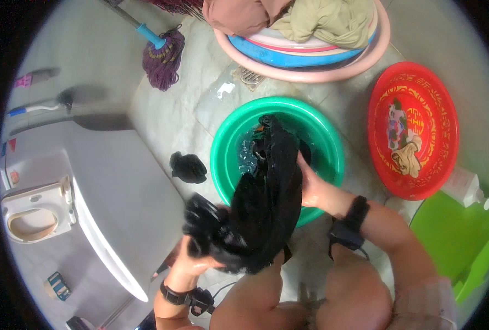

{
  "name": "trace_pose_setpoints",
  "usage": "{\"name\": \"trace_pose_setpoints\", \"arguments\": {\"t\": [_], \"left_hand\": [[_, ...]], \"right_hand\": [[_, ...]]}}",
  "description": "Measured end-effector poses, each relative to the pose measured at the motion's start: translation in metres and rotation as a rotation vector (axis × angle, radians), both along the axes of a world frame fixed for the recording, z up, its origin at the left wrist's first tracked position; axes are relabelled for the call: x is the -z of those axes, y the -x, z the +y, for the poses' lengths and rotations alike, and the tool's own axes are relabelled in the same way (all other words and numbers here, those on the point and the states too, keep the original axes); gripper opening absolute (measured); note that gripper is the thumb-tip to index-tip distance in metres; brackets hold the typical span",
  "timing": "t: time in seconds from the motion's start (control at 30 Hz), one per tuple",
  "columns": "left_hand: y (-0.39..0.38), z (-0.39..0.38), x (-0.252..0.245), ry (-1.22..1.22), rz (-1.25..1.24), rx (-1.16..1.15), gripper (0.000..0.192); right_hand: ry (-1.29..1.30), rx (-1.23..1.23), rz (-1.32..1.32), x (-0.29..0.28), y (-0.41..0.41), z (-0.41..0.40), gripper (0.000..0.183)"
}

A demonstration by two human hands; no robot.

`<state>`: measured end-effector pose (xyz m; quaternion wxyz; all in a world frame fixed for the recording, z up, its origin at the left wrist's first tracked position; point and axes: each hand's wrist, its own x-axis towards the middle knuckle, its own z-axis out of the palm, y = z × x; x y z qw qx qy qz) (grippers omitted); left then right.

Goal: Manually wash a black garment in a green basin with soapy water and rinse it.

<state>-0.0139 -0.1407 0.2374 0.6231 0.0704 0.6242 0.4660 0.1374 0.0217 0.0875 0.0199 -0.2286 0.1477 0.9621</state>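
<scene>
A wet black garment (265,198) is stretched between my two hands above a green plastic basin (224,136). Its far end hangs down into the basin, where some soapy water (246,154) shows. My left hand (197,255) grips a bunched end of the cloth, outside the basin's near left rim. On the right, my right hand (310,181) holds the garment's side over the basin, its fingers partly hidden by the cloth. Each wrist wears a black strap with a small device. A small crumpled black cloth (188,167) lies on the floor left of the basin.
Stacked basins (302,74) with pink and pale green clothes stand beyond a floor drain (251,76). A red patterned basin (434,136) holding small cloths is at right, near a white bottle (463,187) and a green plastic item (446,235). A mop (162,57) and toilet (38,218) are left.
</scene>
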Motion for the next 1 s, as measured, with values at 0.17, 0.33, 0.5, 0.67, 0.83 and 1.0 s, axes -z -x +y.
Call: {"name": "trace_pose_setpoints", "arguments": {"t": [0.17,0.33,0.5,0.67,0.83,1.0], "left_hand": [[0.014,0.009,0.006,-0.099,-0.134,0.428,0.092],[0.064,0.035,0.034,-0.113,0.049,0.054,0.102],[0.064,0.078,0.116,-0.402,0.448,0.072,0.046],[0.022,0.054,0.187,-0.366,-0.089,-0.363,0.028],[-0.014,0.014,0.195,-0.361,-0.564,-0.484,0.054],[-0.011,0.016,0.177,-0.549,-0.887,-0.576,0.083]], "right_hand": [[0.059,0.002,-0.008,0.018,0.009,-0.013,0.048],[-0.091,-0.161,-0.107,0.039,-0.028,-0.011,0.032],[-0.299,-0.468,-0.258,-0.013,-0.023,0.007,0.036],[-0.232,-0.361,-0.031,-0.010,-0.039,0.006,0.041],[-0.023,-0.279,0.255,-0.015,-0.036,0.000,0.042],[-0.606,-0.180,0.210,-0.022,-0.040,-0.004,0.045]]}}
